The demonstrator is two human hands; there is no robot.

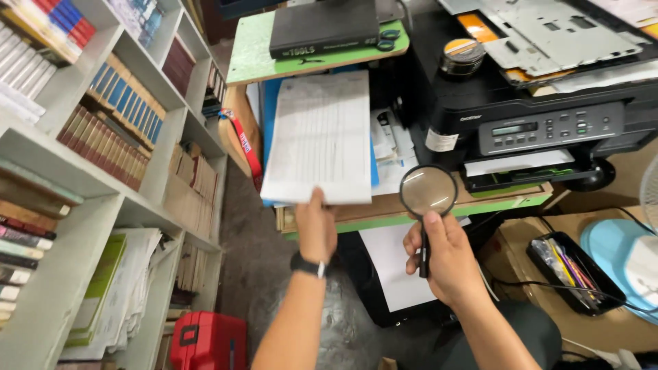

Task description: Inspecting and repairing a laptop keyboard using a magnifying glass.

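My left hand (316, 229) grips the near edge of a white printed sheet of paper (321, 133) and holds it up over a low wooden shelf. A black watch sits on that wrist. To the right, my right hand (444, 255) is closed around the black handle of a round magnifying glass (428, 190). The lens stands just beside the paper's lower right corner, over the shelf edge.
A black printer (541, 116) stands at the right on a green-edged wooden table (510, 203). A bookshelf (103, 205) full of books lines the left. A red toolbox (208, 340) sits on the floor. A black tray of pens (567, 266) lies at lower right.
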